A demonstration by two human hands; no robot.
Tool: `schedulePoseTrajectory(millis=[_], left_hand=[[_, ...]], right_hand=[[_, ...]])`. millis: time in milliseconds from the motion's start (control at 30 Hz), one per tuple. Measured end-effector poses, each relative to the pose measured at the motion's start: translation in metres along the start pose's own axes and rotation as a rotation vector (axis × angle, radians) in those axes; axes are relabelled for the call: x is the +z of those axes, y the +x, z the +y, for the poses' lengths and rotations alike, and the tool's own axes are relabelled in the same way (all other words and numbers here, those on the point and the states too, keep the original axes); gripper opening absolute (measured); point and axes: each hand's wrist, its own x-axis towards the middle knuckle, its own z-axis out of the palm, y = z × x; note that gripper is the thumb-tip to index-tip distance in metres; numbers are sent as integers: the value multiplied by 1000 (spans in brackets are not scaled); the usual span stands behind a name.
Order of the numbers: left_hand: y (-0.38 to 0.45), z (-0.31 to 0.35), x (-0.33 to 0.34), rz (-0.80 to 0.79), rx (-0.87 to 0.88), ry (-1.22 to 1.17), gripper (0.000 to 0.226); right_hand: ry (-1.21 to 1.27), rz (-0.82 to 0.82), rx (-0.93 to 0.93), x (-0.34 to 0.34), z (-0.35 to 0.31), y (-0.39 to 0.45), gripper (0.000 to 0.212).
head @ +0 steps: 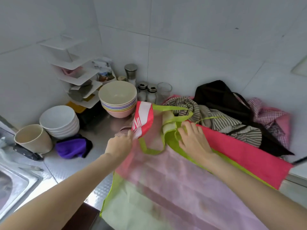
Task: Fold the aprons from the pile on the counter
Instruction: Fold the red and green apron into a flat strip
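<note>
Currently the counter (69, 165) carries one pink apron (182, 180) with lime-green trim, spread flat in front of the person. Its long axis runs from the near edge of the counter, where the hem hangs over, away towards the wall, with the bib end pointing towards the far side. No finished fold lies on it, so the task appears to be at an early stage. The pile (232, 117) of unfolded aprons (striped, black, checked) remains behind it, touching its far right edge.

The right hand (194, 140) lies flat with fingers spread, pressing the bib near the green neck strap (167, 112). The left hand (121, 143) pinches the upper left corner of the apron and lifts it clear of the counter.
</note>
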Motion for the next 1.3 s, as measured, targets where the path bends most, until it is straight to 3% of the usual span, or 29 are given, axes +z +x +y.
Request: schedulePoseTrajectory(millis=[33,167,333,467,567,633,700,833,933,1000,1067,1167,1233,1300], left_hand=[[0,1,-3,-77,-12,-40,60],[11,2,3,-81,36,70,76],[23,10,9,-213,11,111,73],[37,6,-7,-237,-75,58,44],[44,-4,-17,-302,-263,-417,28],[41,-5,-30,-409,-275,-894,32],[34,3,-39,-473,-170,-1053,42],[20,41,-35,-694,352,-605,62],[19,68,-9,-921,443,-301,59],[21,69,7,-830,397,-303,54],[29,60,22,-630,315,-400,49],[39,41,40,-422,69,-443,52],[41,33,47,-402,-121,-508,50],[41,26,48,-454,-201,-571,45]], right_hand=[[10,-88,4,8,-8,-11,44],[107,-551,29,42,-32,-36,40],[126,-568,118,46,-26,-33,47],[786,-694,354,-2,37,3,16],[1055,-532,613,-35,114,56,32],[868,-426,646,-37,141,82,26],[572,-375,587,-27,140,96,15],[452,-256,472,-13,106,93,45],[427,-338,479,-8,96,81,47],[504,-292,488,-11,89,74,39],[701,-291,490,-15,76,64,39],[1017,-578,414,-16,48,38,44],[1089,-606,445,5,37,21,55],[995,-500,670,30,28,9,54]])
